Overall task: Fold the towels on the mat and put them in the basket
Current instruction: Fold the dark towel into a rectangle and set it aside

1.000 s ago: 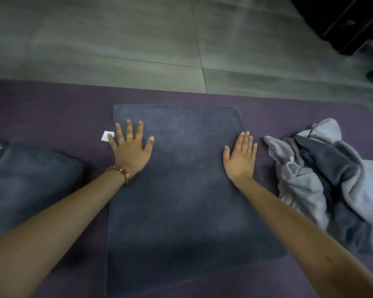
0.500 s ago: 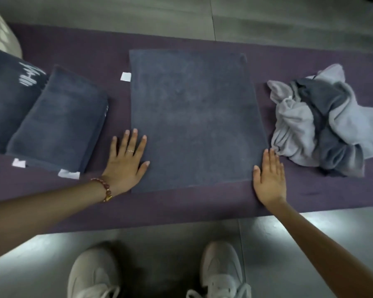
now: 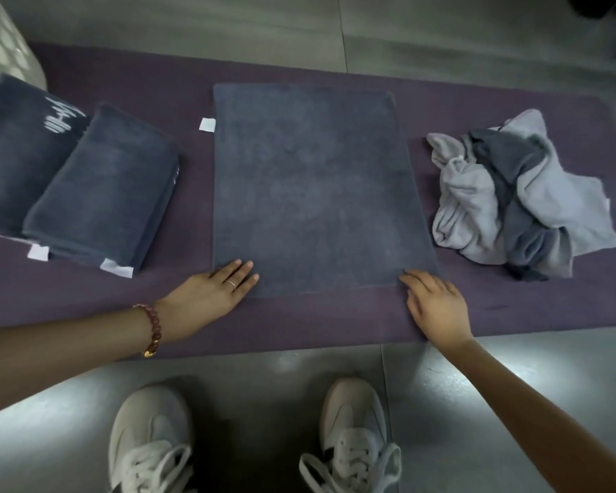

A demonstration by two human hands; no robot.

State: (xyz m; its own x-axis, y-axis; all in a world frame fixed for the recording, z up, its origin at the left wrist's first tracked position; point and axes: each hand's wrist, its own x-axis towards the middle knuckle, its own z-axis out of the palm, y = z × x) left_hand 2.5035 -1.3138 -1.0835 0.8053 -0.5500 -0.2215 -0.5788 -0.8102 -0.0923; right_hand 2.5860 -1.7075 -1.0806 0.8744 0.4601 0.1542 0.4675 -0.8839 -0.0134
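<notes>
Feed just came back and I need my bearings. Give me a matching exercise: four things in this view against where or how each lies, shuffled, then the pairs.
1. spread dark towel
2. folded dark towel
3. towel heap
4. white shoes

a. crumpled, right end of the mat
b. on the bare floor, off the mat
c. flat, mid-mat, left hand and right hand at its near corners
d. neatly folded, left part of the mat

Pairs: 1-c, 2-d, 3-a, 4-b.

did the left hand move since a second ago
Yes. The left hand slid toward the person along the left edge of the flat towel, from beside the white tag to the near corner.
</notes>
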